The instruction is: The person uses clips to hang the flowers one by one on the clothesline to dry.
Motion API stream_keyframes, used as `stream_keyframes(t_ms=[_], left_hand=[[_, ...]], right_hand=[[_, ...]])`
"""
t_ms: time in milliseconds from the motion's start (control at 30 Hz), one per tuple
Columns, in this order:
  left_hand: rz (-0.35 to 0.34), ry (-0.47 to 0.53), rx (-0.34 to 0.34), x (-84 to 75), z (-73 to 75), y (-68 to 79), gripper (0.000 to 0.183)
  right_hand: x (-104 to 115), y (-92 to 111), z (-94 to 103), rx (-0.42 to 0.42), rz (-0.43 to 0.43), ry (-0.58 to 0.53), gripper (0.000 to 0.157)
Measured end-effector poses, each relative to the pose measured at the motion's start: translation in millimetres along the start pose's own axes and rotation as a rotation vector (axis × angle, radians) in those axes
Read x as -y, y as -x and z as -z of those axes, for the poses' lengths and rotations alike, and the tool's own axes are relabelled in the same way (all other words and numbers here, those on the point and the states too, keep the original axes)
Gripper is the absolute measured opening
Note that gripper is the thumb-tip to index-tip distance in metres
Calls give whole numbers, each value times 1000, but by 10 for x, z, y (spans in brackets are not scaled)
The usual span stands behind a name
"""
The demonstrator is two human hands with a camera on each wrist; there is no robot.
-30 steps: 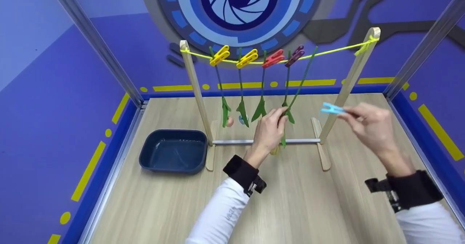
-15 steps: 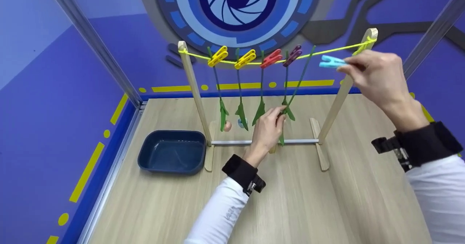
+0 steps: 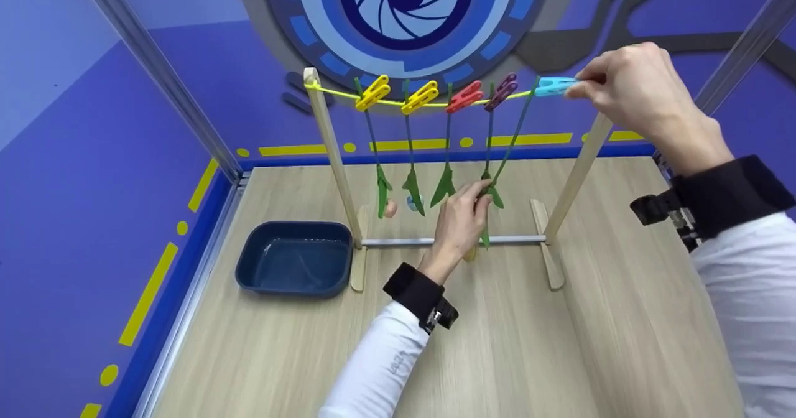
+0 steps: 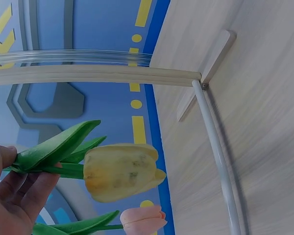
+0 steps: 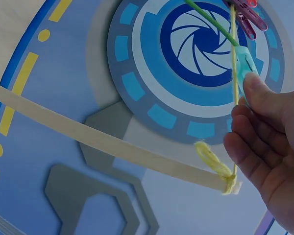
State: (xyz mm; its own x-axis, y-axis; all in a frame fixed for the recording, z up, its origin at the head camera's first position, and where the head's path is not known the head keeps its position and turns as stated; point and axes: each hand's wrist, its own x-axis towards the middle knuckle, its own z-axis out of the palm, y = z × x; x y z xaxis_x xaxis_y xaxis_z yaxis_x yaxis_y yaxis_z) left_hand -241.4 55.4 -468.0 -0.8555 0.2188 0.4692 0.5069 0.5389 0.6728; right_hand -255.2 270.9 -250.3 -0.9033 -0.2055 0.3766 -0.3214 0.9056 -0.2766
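My left hand point(image 3: 461, 220) pinches the green stem of a yellow artificial tulip point(image 4: 122, 171), just by its leaves, with the bloom hanging downward. The upper end of that stem point(image 3: 521, 122) leans against the yellow string point(image 3: 423, 106). At that spot my right hand point(image 3: 643, 88) pinches a light blue clothespin point(image 3: 555, 86), its tip at the stem and string. The right wrist view shows the clothespin point(image 5: 245, 63) meeting the stem end beside the string. A purple clothespin point(image 3: 501, 92), a red one point(image 3: 464, 97) and two yellow ones hold other tulips by their stems on the string.
The string is tied between two wooden posts point(image 3: 333, 150), joined low down by a grey rod point(image 3: 398, 242). A dark blue basin point(image 3: 295, 287) stands left of the frame on the wooden table point(image 3: 261, 356). A pink tulip point(image 4: 143, 220) hangs close to the yellow one.
My right hand has risen from beside the right post and moved left, bringing the light blue clothespin to the string and stem end. My left hand has stayed on the tulip stem.
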Motion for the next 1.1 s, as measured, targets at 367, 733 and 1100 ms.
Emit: stream_keyframes(t_ms=[367,733,1100], left_hand=[[51,-50,10,-7,-33,22,27],[118,-31,47,-27,-41,18,28],[132,-51,34,-19,-46,46,28]], right_hand=[[128,-208,82,235,-32,80,30],[175,-339,141,352,-12,157,25],[292,-343,122,409,62,227,24]])
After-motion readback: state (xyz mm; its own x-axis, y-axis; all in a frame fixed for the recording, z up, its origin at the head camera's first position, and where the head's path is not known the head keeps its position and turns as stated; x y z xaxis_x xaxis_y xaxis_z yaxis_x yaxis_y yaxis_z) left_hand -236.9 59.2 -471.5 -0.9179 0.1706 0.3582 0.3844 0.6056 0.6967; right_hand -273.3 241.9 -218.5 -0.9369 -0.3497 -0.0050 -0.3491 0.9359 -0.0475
